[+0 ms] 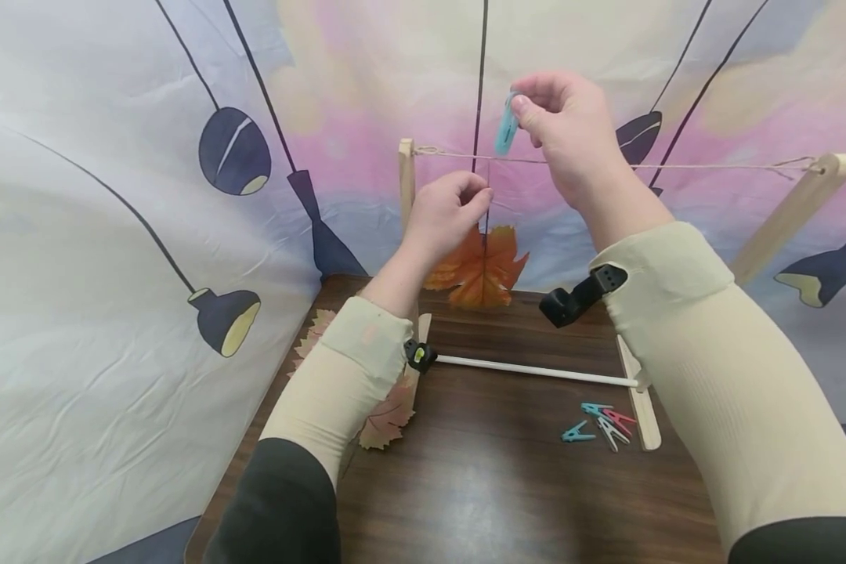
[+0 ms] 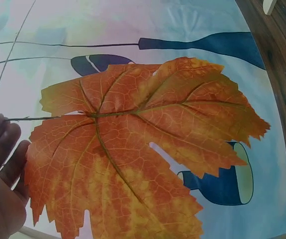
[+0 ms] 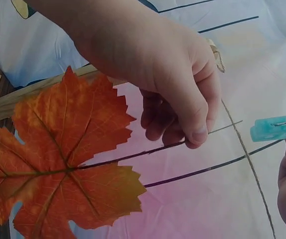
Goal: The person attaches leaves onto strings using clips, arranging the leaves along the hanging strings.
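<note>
My left hand pinches the thin stem of an orange artificial maple leaf. The leaf hangs below the fingers, its veined face filling much of the left wrist view. In the right wrist view the stem tip crosses the twine strung between two posts. Above the twine, my right hand holds a light blue clothespin between thumb and fingers. The clothespin's lower end is close to the twine and stem; in the right wrist view it stands apart from both.
Wooden posts carry the twine, and a white rod joins their feet. Several clothespins, blue, red and white, lie on the brown table by the right foot. Pale pink leaves lie at the left. A painted cloth hangs behind.
</note>
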Available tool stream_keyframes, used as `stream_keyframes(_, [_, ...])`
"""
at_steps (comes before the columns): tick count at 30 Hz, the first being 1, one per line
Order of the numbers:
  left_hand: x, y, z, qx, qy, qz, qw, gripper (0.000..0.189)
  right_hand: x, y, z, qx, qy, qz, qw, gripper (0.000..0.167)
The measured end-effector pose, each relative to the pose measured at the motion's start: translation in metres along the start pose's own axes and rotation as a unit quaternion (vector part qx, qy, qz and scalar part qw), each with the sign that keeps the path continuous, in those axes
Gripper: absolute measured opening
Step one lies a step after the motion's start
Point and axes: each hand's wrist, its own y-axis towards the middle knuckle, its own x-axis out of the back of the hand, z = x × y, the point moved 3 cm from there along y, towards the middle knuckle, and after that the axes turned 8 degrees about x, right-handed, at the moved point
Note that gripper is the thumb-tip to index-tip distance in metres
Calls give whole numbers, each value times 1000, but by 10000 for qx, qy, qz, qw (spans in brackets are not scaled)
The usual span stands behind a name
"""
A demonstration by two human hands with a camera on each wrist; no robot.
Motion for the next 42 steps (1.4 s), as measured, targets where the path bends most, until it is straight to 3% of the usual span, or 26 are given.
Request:
stream_keyframes(7, [2,-3,-6,-11,372,-52,9993,17,2,-1,2,-63,-53,34,10000,13])
stream_keyframes(15, [1,-7,-21,-341,839,24,9959,18,7,-1,2,96,-118,36,9999,16])
stream_keyframes(24, [1,0,-13,63,766,-39,9970,21,3,0,-1,204,-579,74,9981,20])
stream_keyframes(31, [0,0,-12,124,729,-53,9972,22,-1,0,0,138,-963,-33,9952,24])
stream_keyframes(42, [-1,2,-12,415,658,82,9969,23,-5,-3,-1,-63,-1690,329,9850,30])
